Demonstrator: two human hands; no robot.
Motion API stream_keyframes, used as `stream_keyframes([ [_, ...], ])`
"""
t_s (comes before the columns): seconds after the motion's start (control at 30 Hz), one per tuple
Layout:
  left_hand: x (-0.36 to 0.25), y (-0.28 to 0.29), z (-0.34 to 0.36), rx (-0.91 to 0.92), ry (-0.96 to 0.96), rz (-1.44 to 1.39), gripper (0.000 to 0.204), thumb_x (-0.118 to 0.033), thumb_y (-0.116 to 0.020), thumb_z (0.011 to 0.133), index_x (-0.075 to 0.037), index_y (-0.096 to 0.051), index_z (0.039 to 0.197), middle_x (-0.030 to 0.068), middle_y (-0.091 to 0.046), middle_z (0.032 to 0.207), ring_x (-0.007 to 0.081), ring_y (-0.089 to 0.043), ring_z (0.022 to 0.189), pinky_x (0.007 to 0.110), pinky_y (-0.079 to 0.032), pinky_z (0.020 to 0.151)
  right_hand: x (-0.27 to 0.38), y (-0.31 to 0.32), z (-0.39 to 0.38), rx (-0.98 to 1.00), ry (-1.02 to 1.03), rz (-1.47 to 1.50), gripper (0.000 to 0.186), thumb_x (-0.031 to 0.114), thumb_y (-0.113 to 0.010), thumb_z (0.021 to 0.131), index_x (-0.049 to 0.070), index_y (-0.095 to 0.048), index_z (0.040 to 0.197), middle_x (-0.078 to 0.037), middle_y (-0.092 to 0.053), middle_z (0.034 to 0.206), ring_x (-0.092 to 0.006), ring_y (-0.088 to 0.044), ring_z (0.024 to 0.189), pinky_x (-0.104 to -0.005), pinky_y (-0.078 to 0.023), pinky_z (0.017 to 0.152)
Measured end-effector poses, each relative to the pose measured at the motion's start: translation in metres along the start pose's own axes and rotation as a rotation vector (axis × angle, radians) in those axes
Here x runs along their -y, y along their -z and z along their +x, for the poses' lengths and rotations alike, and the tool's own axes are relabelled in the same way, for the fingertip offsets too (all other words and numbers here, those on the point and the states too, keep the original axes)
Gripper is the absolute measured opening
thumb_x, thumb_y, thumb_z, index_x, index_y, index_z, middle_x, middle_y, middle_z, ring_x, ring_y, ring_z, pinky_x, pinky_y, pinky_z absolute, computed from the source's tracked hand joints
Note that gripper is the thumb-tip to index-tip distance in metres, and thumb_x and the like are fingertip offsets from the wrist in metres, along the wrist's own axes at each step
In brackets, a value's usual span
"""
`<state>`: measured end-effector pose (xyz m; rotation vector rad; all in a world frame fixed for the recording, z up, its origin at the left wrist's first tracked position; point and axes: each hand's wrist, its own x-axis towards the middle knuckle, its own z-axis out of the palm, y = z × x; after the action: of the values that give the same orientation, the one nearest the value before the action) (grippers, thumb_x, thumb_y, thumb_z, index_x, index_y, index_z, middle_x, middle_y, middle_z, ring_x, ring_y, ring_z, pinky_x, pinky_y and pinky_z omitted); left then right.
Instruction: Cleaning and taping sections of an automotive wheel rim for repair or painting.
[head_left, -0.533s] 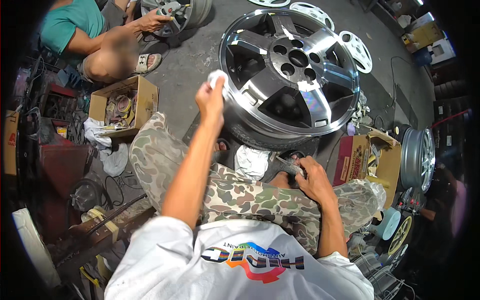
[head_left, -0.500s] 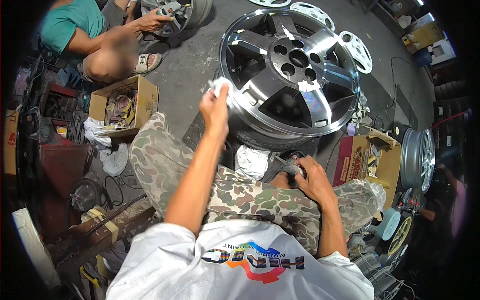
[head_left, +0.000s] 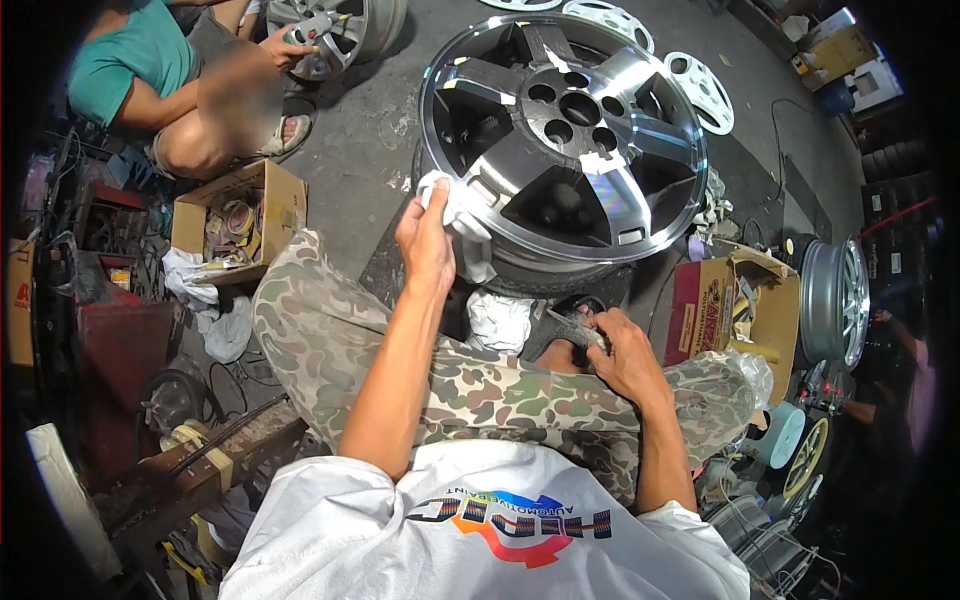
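Observation:
A large alloy wheel (head_left: 580,107), with bright machined faces and dark recesses, lies face up before me. Small pieces of pale tape cling to its spokes. My left hand (head_left: 427,240) pinches a white cloth (head_left: 460,208) against the wheel's near-left rim, and part of the cloth drapes down its side. My right hand (head_left: 628,355) is curled above my foot, beside my camouflage-trousered leg. At its fingertips is a narrow grey piece (head_left: 573,326) with a pale tip; its kind is unclear. Another white cloth (head_left: 499,322) lies crumpled below the wheel.
A cardboard box (head_left: 290,215) with tape rolls stands left; another box (head_left: 778,300) stands right, near a silver wheel (head_left: 828,305). At upper left, a person in a green shirt (head_left: 135,60) holds a tool by another wheel (head_left: 375,30). White wheel covers (head_left: 700,92) lie beyond.
My left hand has moved slightly down, and more of the cloth now spreads against the rim. My right hand stays in place. The view has shifted a little.

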<state>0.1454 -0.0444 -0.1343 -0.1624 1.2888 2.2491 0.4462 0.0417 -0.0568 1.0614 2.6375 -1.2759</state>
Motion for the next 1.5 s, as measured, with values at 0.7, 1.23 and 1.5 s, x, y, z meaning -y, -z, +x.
stream_keyframes([
  [0.7,-0.015,0.01,0.05,0.189,0.252,-0.134,0.02,-0.027,-0.072,0.1,-0.009,-0.064,0.106,0.0038,-0.073,0.101,0.0138,-0.071,0.087,0.031,-0.059,0.077,0.016,-0.01,0.028,0.127,0.024,-0.073,0.027,0.006,-0.064,0.083,0.0,-0.067,0.109,-0.02,-0.065,0.104,-0.0398,-0.065,0.088,-0.0449,-0.051,0.079],
  [1.23,0.06,0.013,-0.077,0.573,0.48,0.293,0.023,-0.024,-0.076,0.098,-0.003,-0.073,0.106,-0.0002,-0.072,0.09,0.0064,-0.063,0.079,0.023,-0.049,0.07,0.169,0.062,0.132,-0.168,0.651,-0.612,0.027,0.011,-0.075,0.087,0.014,-0.076,0.114,-0.008,-0.062,0.092,-0.0285,-0.066,0.087,-0.0406,-0.048,0.075],
  [1.5,0.05,0.014,-0.074,0.501,0.312,0.439,0.029,-0.026,-0.078,0.096,0.001,-0.073,0.105,0.001,-0.072,0.091,0.0069,-0.061,0.08,0.025,-0.049,0.073,0.215,0.023,0.215,-0.237,1.002,-1.059,0.014,0.024,-0.07,0.089,0.014,-0.077,0.082,-0.007,-0.071,0.098,-0.0223,-0.069,0.1,-0.0424,-0.039,0.094],
])
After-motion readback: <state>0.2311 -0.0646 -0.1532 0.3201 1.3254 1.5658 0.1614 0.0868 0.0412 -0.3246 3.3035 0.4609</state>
